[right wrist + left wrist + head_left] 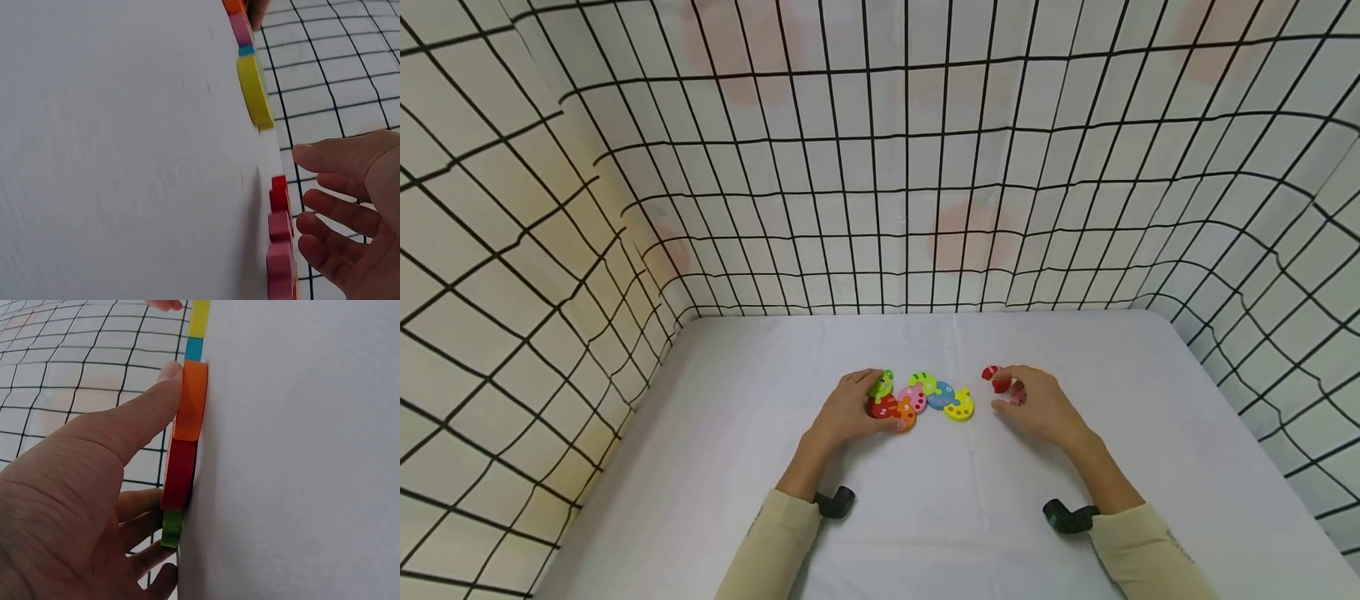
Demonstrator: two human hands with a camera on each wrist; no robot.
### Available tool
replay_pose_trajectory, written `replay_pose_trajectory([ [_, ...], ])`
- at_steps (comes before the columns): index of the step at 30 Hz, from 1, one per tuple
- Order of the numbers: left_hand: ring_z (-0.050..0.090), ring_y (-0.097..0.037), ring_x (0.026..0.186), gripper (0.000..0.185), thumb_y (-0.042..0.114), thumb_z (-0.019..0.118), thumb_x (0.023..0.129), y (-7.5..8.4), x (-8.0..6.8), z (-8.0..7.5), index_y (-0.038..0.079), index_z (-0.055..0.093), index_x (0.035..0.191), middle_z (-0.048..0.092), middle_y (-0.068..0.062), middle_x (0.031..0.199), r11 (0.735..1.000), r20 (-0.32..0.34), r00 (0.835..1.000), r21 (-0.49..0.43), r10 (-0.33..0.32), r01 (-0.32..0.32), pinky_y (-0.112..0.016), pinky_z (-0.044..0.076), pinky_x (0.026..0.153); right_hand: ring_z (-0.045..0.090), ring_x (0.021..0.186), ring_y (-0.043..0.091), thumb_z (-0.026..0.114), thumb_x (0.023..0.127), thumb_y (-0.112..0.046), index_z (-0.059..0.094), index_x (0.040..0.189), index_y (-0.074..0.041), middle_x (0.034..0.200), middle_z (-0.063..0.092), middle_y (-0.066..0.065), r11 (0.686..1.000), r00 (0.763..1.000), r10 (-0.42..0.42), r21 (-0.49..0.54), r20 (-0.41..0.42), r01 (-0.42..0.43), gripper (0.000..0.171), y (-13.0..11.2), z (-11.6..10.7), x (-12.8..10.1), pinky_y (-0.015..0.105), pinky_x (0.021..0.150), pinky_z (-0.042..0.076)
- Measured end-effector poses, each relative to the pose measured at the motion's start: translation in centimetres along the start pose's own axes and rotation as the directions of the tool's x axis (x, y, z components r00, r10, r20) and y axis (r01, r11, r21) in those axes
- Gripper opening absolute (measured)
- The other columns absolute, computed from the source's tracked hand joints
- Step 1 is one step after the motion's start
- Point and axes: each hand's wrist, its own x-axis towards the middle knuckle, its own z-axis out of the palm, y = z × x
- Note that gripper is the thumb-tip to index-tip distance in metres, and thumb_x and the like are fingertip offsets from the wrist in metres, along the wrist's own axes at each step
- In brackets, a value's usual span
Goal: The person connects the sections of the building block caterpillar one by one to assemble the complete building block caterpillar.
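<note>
A caterpillar puzzle of flat numbered pieces lies on the white table. Its green head (883,385) and red piece (882,407) sit inside the curve of my left hand (847,410). The left thumb presses the edge of the orange piece (192,400); the other fingers reach round the head end. Pink (913,398), light green (922,382), blue (941,395) and yellow (959,406) pieces continue rightward. My right hand (1036,404) hovers, loosely bent, beside a loose red piece (1001,384) and pink pieces (279,256). A gap shows between its fingertips and these pieces.
A white cloth covers the table (917,508). Black wire mesh (895,167) walls the back and both sides. Dark wrist cameras sit on the left wrist (837,502) and right wrist (1067,517).
</note>
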Motion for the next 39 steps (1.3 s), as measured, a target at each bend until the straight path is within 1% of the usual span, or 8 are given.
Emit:
replay_pose_trajectory([
  [2, 0.038, -0.031, 0.150, 0.096, 0.062, 0.080, 0.077, 0.0, 0.0, 0.0, 0.018, 0.047, 0.155, 0.047, -0.008, 0.159, 1.000, 0.005, 1.000, -0.003, -0.002, 0.002, -0.056, 0.039, 0.119, 0.058, 0.099, 0.026, 0.081, 0.088, -0.024, 0.065, 0.131, -0.010, 0.118, 0.068, 0.012, 1.000, 1.000, 0.013, -0.022, -0.007, -0.013, 0.048, 0.6, -0.3, 0.2, 0.037, 0.080, 0.059],
  [6, 0.038, -0.032, 0.150, 0.095, 0.060, 0.081, 0.077, -0.1, -0.1, -0.1, 0.018, 0.047, 0.155, 0.047, -0.008, 0.159, 1.000, 0.011, 1.000, -0.016, 0.003, -0.003, -0.056, 0.039, 0.119, 0.057, 0.100, 0.027, 0.079, 0.089, -0.024, 0.064, 0.133, -0.011, 0.119, 0.065, 0.014, 0.998, 0.999, 0.035, -0.050, 0.005, -0.034, 0.049, 1.5, -0.8, 0.9, 0.039, 0.080, 0.059],
  [9, 0.037, -0.031, 0.150, 0.095, 0.059, 0.082, 0.077, -0.1, -0.1, -0.1, 0.018, 0.047, 0.155, 0.046, -0.008, 0.159, 1.000, 0.014, 1.000, -0.026, 0.010, -0.010, -0.055, 0.038, 0.120, 0.057, 0.100, 0.028, 0.078, 0.089, -0.021, 0.063, 0.134, -0.010, 0.118, 0.065, 0.015, 0.998, 0.999, 0.025, -0.054, 0.029, -0.023, 0.049, 1.6, -1.0, 1.6, 0.039, 0.080, 0.059],
  [15, 0.037, -0.030, 0.151, 0.096, 0.061, 0.081, 0.077, -0.2, -0.1, -0.1, 0.017, 0.046, 0.156, 0.045, -0.007, 0.160, 0.999, 0.019, 1.000, -0.038, 0.020, -0.020, -0.053, 0.039, 0.119, 0.058, 0.108, 0.031, 0.078, 0.088, -0.018, 0.060, 0.138, -0.007, 0.129, 0.062, 0.018, 0.997, 0.996, 0.006, -0.072, 0.088, 0.001, 0.054, 1.4, -1.1, 2.6, 0.046, 0.088, 0.061],
  [20, 0.037, -0.029, 0.151, 0.100, 0.063, 0.082, 0.075, -0.2, -0.2, -0.1, 0.017, 0.045, 0.156, 0.045, -0.007, 0.161, 0.999, 0.020, 0.999, -0.041, 0.026, -0.025, -0.053, 0.040, 0.119, 0.057, 0.106, 0.031, 0.078, 0.089, -0.017, 0.059, 0.139, -0.004, 0.128, 0.063, 0.019, 0.996, 0.993, -0.002, -0.091, 0.116, 0.012, 0.055, 1.4, -0.7, 2.9, 0.048, 0.091, 0.058],
  [30, 0.037, -0.029, 0.151, 0.100, 0.063, 0.082, 0.075, 0.0, -0.2, -0.2, 0.016, 0.046, 0.155, 0.046, -0.006, 0.160, 0.999, 0.022, 0.999, -0.008, 0.037, -0.037, -0.053, 0.039, 0.120, 0.058, 0.104, 0.031, 0.077, 0.090, -0.016, 0.062, 0.135, -0.006, 0.124, 0.066, 0.017, 0.995, 0.995, -0.037, -0.086, 0.089, 0.045, 0.048, 1.5, -0.2, 2.7, 0.051, 0.094, 0.056],
  [34, 0.038, -0.029, 0.150, 0.099, 0.062, 0.082, 0.074, 0.2, -0.3, -0.3, 0.017, 0.046, 0.155, 0.046, -0.005, 0.160, 1.000, 0.024, 0.999, 0.000, 0.028, -0.028, -0.054, 0.038, 0.120, 0.059, 0.106, 0.031, 0.077, 0.091, -0.016, 0.062, 0.135, -0.008, 0.124, 0.066, 0.016, 0.997, 0.996, -0.028, -0.070, 0.085, 0.034, 0.048, 1.3, -0.4, 2.4, 0.050, 0.093, 0.057],
  [39, 0.039, -0.029, 0.150, 0.098, 0.062, 0.082, 0.074, 0.3, -0.4, -0.4, 0.019, 0.047, 0.154, 0.047, -0.004, 0.159, 0.999, 0.027, 0.999, 0.015, 0.032, -0.032, -0.057, 0.039, 0.118, 0.061, 0.110, 0.033, 0.076, 0.091, -0.017, 0.062, 0.137, -0.010, 0.129, 0.065, 0.017, 0.998, 0.995, -0.037, -0.042, 0.088, 0.041, 0.049, 0.9, -0.5, 2.0, 0.052, 0.092, 0.059],
])
